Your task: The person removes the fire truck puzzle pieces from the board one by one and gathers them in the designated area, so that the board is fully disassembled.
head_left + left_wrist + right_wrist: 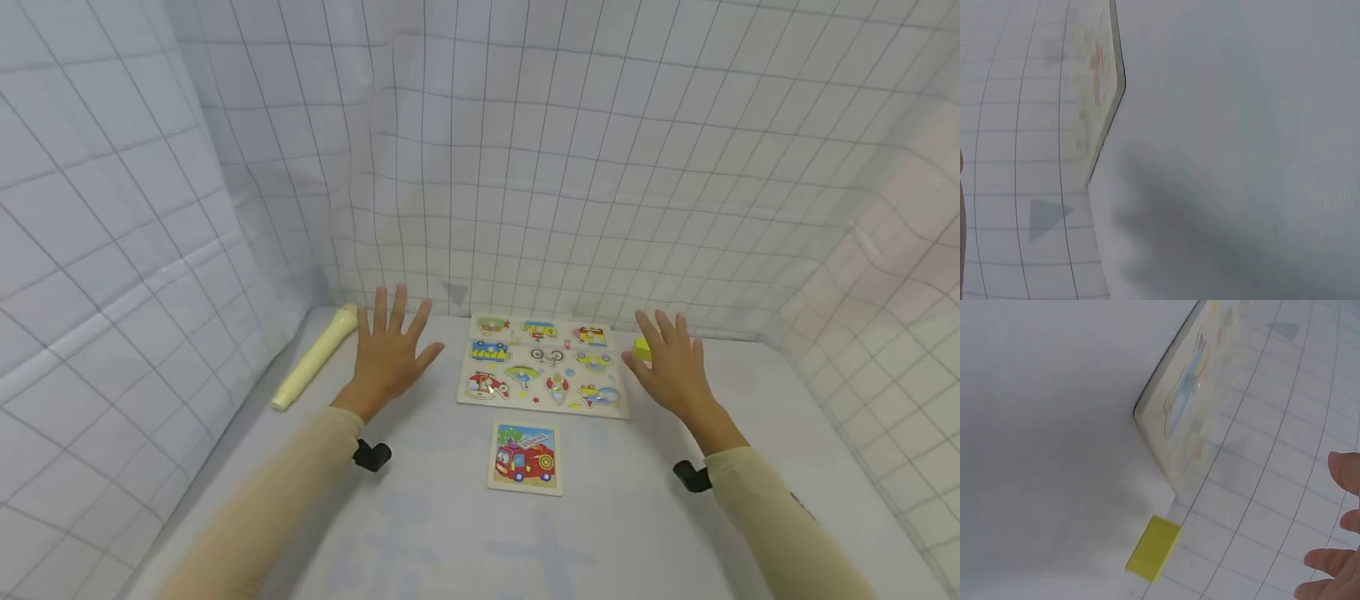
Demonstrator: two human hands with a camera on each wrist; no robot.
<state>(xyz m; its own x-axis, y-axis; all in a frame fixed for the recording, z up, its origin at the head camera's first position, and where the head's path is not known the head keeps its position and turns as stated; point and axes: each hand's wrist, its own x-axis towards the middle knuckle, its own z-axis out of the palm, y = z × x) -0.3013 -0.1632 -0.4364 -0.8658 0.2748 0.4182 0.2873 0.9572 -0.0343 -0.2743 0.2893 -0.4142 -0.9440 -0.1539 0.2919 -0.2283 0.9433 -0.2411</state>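
Note:
My left hand [388, 358] is held over the white surface with its fingers spread and nothing in it. To its left lies a pale yellow stick-like object [315, 358] with a rounded, wider far end. My right hand [672, 367], also spread and holding nothing, is beside a yellow block [642, 348]. Between the hands lies a wooden peg puzzle board [543, 367] with vehicle pieces in it. Nearer to me is a small square picture puzzle [525, 457] showing a red fire engine. In the right wrist view, fingertips [1329, 559] show apart from the yellow block [1153, 549].
White cloth with a dark grid [525, 167] rises behind the table and along both sides. The peg board's far edge lies close to the back cloth. A black wrist mount [372, 455] sits on the left forearm, another [692, 476] on the right.

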